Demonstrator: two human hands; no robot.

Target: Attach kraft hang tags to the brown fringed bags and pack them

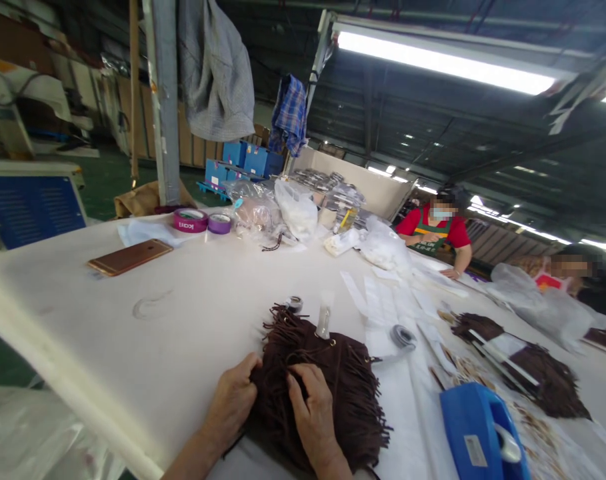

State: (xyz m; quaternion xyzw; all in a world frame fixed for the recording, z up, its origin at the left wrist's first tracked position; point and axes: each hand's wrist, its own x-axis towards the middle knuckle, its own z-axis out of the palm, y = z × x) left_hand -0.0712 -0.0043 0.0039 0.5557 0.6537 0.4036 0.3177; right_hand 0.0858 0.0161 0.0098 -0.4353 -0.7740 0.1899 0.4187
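Note:
A dark brown fringed suede piece (327, 373) lies on the white table (193, 313) right in front of me. My left hand (233, 403) rests at its left edge, with the thumb pressed into the fringe. My right hand (313, 410) lies on top of it, its fingers curled and pinching into the strands. A small clear tube (323, 321) and a little grey roll (295, 304) sit just beyond the fringe.
A blue tape dispenser (480, 430) stands at my right. White paper strips (383, 307), a phone (129, 257), purple tape rolls (191, 219) and plastic bags (283, 213) lie further off. More fringed pieces (533, 373) lie to the right. Two other people (437, 230) sit at the far side.

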